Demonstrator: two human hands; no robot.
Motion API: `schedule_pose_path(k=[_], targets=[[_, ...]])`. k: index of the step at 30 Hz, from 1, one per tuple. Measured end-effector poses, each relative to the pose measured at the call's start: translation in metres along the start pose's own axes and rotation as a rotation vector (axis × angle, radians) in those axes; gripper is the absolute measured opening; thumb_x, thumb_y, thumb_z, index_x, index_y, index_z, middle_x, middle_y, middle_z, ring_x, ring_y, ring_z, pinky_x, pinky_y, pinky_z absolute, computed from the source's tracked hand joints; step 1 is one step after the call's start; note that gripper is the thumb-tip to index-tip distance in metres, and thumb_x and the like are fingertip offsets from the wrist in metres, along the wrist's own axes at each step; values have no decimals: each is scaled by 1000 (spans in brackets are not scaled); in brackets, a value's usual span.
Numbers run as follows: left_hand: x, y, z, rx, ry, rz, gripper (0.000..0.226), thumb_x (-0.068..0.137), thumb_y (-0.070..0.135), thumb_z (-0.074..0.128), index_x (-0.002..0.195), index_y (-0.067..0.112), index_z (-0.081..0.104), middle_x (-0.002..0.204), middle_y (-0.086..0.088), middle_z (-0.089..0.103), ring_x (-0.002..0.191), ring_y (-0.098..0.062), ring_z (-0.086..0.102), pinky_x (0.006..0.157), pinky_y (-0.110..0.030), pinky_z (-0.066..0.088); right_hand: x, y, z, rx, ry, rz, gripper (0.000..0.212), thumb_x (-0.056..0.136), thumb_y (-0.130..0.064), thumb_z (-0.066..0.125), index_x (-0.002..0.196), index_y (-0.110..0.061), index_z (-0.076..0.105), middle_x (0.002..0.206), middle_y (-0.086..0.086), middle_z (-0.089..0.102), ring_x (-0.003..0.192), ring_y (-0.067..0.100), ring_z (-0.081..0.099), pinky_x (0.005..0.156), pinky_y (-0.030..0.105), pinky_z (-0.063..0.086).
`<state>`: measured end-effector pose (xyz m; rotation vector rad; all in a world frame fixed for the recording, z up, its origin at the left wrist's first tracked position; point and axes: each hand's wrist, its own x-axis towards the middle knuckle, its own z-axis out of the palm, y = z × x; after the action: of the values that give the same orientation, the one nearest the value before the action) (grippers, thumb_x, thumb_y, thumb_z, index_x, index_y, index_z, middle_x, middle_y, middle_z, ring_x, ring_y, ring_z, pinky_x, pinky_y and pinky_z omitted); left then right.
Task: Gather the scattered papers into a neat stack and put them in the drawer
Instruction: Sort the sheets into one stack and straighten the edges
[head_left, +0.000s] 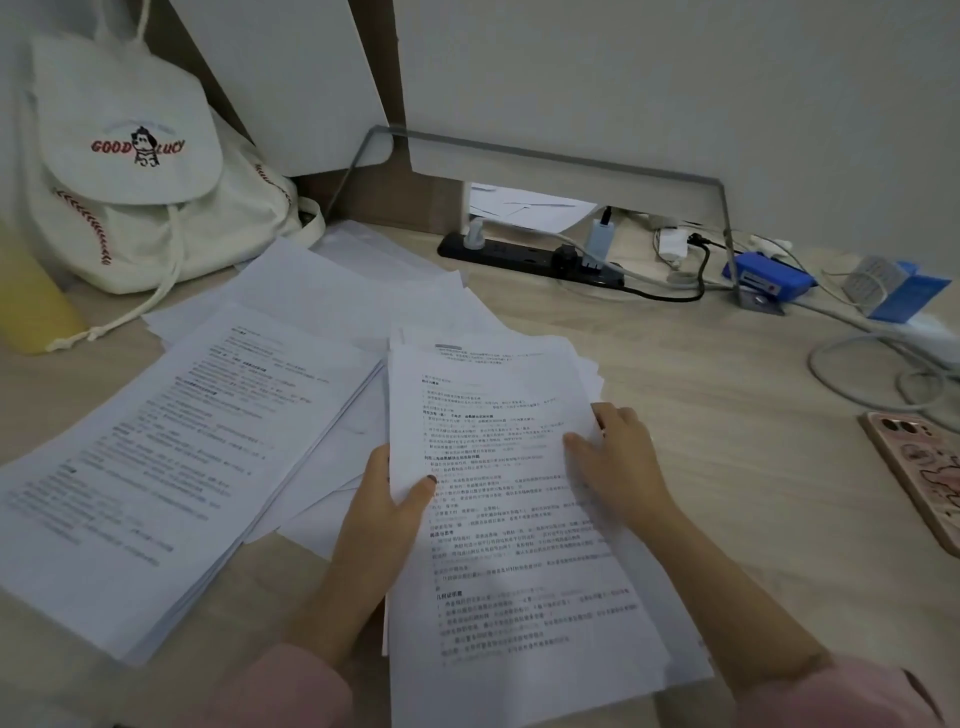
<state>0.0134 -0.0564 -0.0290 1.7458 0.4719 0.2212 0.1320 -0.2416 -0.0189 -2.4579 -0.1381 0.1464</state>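
1. Left hand (384, 499) grips the left edge of the held sheaf of white printed sheets (519, 545), thumb on top and fingers underneath. Right hand (618, 457) pinches the right edge, thumb on the page; its fingers are partly hidden behind the edge.
2. The sheaf is in front of the person, over the pale wood-grain desk (727, 415). Whether its near end is lifted or resting, cannot tell. No drawer in view.
3. Risk: the far right corner of the sheaf is fanned and its edges are not flush, so sheets will likely slip out if it is lifted or tapped with a loose grip.
4. Risk: the thick white printed stack (171, 467) at left lies at a different angle, so merging without squaring gives a crooked pile.
5. Risk: the loose blank white sheets (353, 291) behind overlap each other and reach near the black power strip (530, 260). A sweep could snag its cables or crease corners.
6. Risk: the pink-cased phone (919, 467) sits off to the right and could be knocked by the right elbow.
7. Orientation: the sheaf is print side up, long axis running from the person toward the wall, heading end far and leaning slightly left. The left stack's long axis runs diagonally, near-left to far-right.
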Motion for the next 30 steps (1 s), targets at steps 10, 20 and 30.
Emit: schedule_pose_path(k=[10, 20, 30], targets=[[-14, 17, -3, -290, 67, 147, 30, 91, 13, 51, 121, 19, 50, 113, 5, 65, 102, -10, 65, 80, -21, 56, -29, 10, -42, 412, -55, 37, 52, 83, -35, 65, 129, -19, 48, 124, -5, 56, 109, 19, 57, 85, 34, 50], [-19, 100, -25, -338, 120, 470, 16, 88, 20, 56, 100, 29, 58, 98, 15, 70, 94, -10, 67, 79, -28, 57, -63, -42, -115, 959, -286, -109, 33, 73, -18, 66, 106, -14, 66, 98, 5, 75, 87, 24, 72, 69, 30, 59], [-21, 141, -22, -455, -22, 506, 24, 76, 17, 68, 98, 27, 62, 85, 20, 73, 81, -3, 70, 63, -16, 54, -68, -60, -137, 975, -198, -280, 23, 71, -16, 66, 93, -19, 71, 96, 2, 76, 86, 20, 72, 67, 26, 58]])
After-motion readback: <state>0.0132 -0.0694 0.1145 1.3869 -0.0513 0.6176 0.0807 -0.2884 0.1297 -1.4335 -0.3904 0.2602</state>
